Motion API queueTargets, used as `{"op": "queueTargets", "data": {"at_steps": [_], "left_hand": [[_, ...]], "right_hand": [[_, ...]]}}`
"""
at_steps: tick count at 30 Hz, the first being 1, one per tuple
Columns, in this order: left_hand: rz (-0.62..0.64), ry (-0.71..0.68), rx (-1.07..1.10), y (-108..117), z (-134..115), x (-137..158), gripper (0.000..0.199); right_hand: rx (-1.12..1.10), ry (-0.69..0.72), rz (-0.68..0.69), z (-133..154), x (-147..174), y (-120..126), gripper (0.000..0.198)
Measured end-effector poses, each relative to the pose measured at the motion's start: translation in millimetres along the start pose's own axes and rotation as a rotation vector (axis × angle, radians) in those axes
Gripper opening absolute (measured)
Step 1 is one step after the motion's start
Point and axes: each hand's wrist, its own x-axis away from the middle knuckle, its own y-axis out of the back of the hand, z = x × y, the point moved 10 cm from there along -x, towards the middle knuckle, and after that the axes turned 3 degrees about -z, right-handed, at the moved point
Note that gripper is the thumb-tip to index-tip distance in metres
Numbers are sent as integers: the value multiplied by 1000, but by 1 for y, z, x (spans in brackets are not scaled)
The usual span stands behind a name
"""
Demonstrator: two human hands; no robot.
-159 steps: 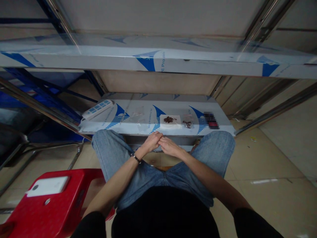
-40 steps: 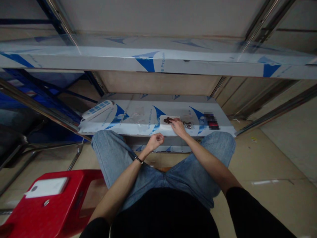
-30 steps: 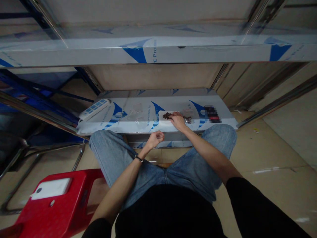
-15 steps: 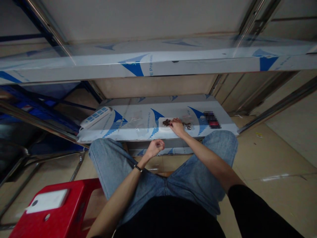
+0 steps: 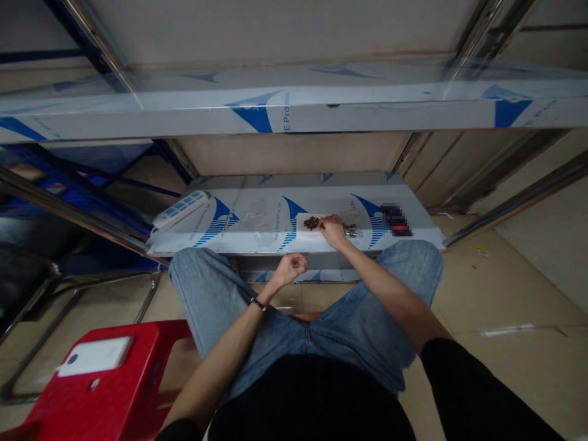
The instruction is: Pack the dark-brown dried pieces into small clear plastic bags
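My left hand (image 5: 293, 267) hovers in front of the shelf's front edge, its thumb and fingers curled round into a ring; whatever they hold, if anything, is too small to tell. Over a white tray (image 5: 303, 234) on the low shelf, my right hand (image 5: 331, 230) is closed, fingertips pressed together and pointing down. Small dark brown pieces (image 5: 311, 223) lie in a pile just left of those fingertips. Another group of small dark and shiny pieces (image 5: 350, 231) sits right of the hand, partly hidden by it.
A white power strip (image 5: 181, 209) lies at the shelf's left end. At its right is a blurred-out dark and red item (image 5: 395, 219). An upper shelf (image 5: 193, 119) crosses ahead. A white phone (image 5: 95, 356) rests on a red stool (image 5: 114, 392) at lower left.
My right hand has shifted slightly to the right, away from the brown pile, showing more of it. My left hand keeps its curled shape. The whole view has tilted a little.
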Motion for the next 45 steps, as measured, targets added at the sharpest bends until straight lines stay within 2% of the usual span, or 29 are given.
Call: {"op": "queueTargets", "data": {"at_steps": [9,17,20,23,28,33,38,42,45], "left_hand": [[-14,-19,16,2,1,-1,12],[-23,-30,18,0,-5,-6,13],[-28,-41,28,-2,-8,-7,12],[-27,-42,53,-4,-10,-8,12],[-8,-28,57,-7,-10,-10,10],[-73,-34,-4,2,-14,-10,22],[-68,-35,-74,2,-17,-8,19],[-58,-49,-17,-1,-22,-7,20],[-57,-26,45,-3,-22,-8,15]], "right_hand": [[-23,-67,-36,-5,0,7,20],[-151,-67,-177,-5,2,47,29],[-299,-56,-214,8,11,63,25],[-517,10,-218,37,28,75,21],[-818,90,-134,89,65,81,9],[-771,119,-30,117,88,75,16],[-691,190,21,126,90,66,14],[-680,221,11,124,85,68,10],[-752,165,-61,115,83,76,8]]}}
